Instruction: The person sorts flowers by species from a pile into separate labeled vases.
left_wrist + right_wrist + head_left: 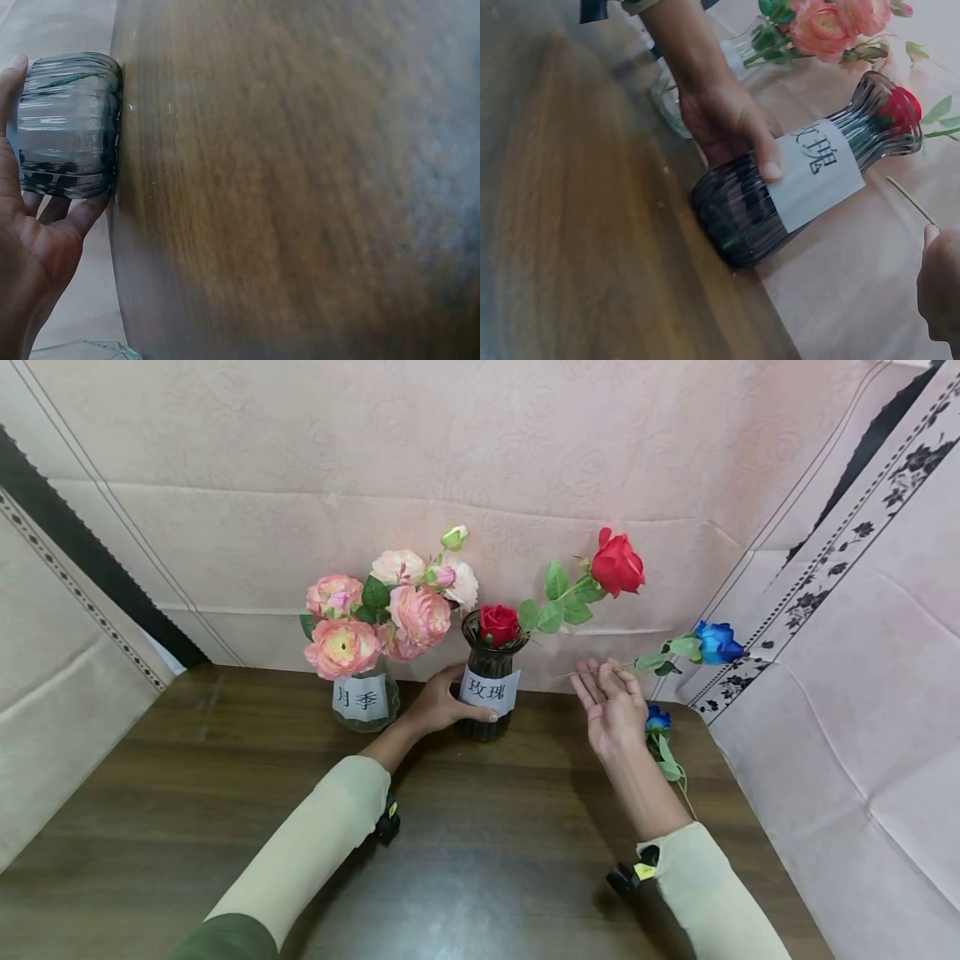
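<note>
My left hand (441, 703) grips the side of a dark ribbed glass vase (489, 665), thumb across its white label (817, 176). Inside the vase are two red roses: one bloom (498, 624) low at the rim, the other (618, 562) leaning out to the right on a leafy stem. To the right, my right hand (618, 718) pinches the thin stem (911, 201) of a blue rose (718, 643) between thumb and fingers, palm turned up. The bloom points right, and the stem's cut end points toward the vase, apart from it.
Left of the dark vase stands a clear glass vase (365, 720) with pink and cream flowers (418, 617) and a label. A second blue rose (658, 718) lies at the right of the brown wooden table (450, 860). Pale cloth (300, 510) hangs behind.
</note>
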### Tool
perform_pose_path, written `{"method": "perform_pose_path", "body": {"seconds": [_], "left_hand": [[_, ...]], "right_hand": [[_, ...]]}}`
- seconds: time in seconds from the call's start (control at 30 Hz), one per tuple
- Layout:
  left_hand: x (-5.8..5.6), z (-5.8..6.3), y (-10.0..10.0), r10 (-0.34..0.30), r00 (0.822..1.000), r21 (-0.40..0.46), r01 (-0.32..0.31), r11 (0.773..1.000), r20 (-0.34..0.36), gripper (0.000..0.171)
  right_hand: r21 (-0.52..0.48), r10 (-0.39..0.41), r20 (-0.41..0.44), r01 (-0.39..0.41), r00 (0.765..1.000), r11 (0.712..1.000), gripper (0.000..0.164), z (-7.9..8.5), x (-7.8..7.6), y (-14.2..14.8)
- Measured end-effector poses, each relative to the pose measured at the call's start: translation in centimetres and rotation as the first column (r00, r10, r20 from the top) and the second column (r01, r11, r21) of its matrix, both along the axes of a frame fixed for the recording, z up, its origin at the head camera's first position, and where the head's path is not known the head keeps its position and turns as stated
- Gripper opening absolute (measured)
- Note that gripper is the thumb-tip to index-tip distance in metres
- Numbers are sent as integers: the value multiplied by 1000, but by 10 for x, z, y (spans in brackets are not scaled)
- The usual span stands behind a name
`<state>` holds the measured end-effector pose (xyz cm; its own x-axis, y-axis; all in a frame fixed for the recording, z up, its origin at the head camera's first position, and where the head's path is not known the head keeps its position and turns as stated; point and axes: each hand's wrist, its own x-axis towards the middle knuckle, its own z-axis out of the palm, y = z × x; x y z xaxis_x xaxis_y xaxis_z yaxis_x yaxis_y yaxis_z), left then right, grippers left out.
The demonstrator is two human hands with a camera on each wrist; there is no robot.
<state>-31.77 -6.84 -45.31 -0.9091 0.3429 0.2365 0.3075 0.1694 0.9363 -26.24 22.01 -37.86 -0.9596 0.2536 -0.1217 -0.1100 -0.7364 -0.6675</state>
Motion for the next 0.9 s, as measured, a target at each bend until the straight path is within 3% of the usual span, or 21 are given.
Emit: {"method": "perform_pose_path", "body": {"seconds": [0.27,0.47,0.67,0.9], "left_hand": [[0,1,-1,1,1000,2,-1,1000,1,82],[0,2,0,-3,1000,9,3,1000,4,81],[0,1,0,-5,1000,0,5,1000,-9,80],[0,-1,0,-3,1000,0,3,1000,-2,78]], "right_hand": [[-68,-67,-68,62,995,996,8,13,-7,-11],[-80,-58,-130,48,990,996,6,27,-10,-18],[-86,-51,-139,40,989,995,9,42,-11,-25],[-74,-50,-166,38,985,997,5,48,-13,-38]]}}
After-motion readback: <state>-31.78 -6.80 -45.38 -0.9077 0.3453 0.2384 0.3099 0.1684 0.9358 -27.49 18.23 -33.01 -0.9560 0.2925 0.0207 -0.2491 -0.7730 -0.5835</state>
